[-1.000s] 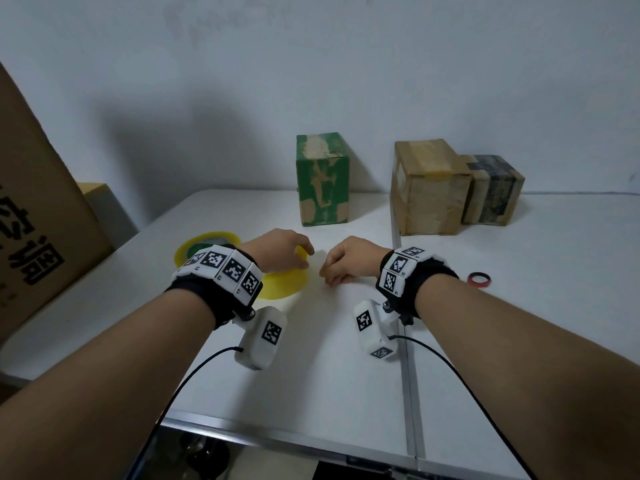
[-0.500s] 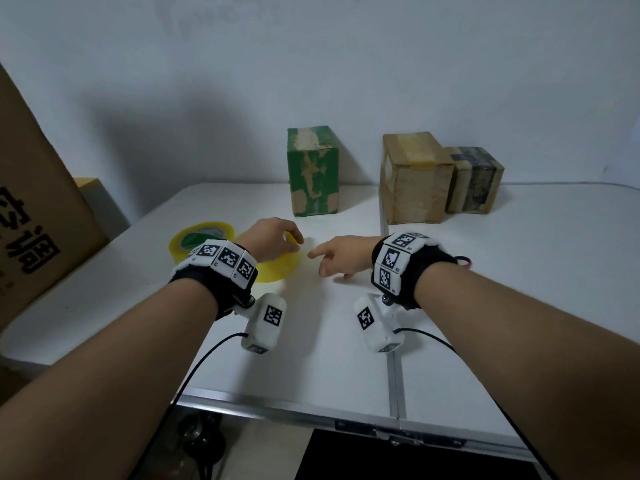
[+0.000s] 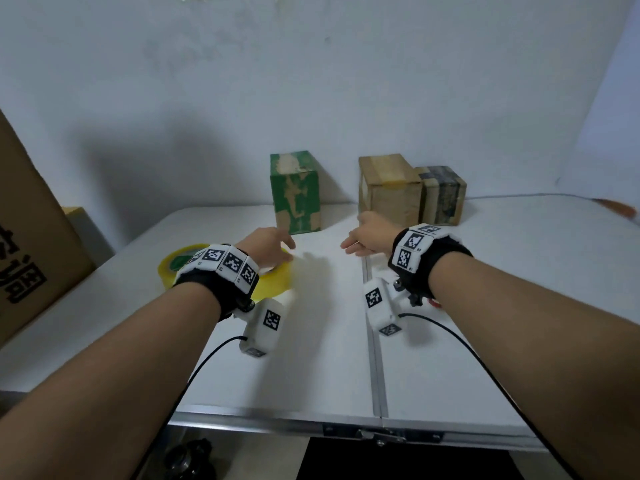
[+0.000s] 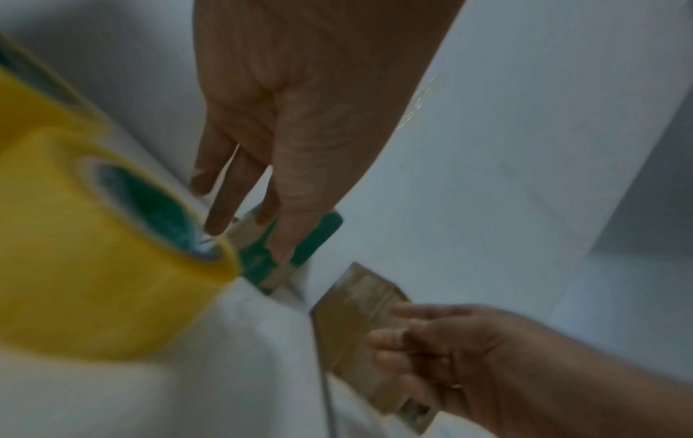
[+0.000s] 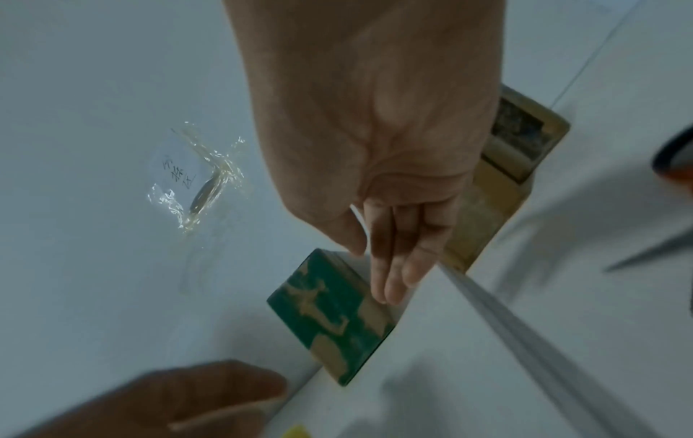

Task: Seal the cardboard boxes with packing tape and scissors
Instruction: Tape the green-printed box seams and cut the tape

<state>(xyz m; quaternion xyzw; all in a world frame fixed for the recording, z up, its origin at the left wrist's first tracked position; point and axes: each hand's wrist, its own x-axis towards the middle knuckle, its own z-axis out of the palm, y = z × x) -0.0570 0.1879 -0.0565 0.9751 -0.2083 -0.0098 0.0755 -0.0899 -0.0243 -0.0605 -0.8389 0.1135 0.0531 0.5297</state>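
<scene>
Yellow tape roll (image 3: 273,285) flat, near left. Green box (image 3: 296,194), tan box (image 3: 389,190), dark box (image 3: 445,195) upright, far edge.

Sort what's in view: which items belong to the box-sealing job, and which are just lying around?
Job:
- yellow tape roll
- green box
- brown box
- dark box
- scissors, only partly visible

Lying about:
- big carton at left
- taped note on the wall
- table (work surface)

Right hand (image 5: 378,166) above green box (image 5: 330,314)
Fingers (image 5: 394,266) straight, holding nothing; brown box (image 5: 476,219) behind, on white surface (image 5: 469,370).
</scene>
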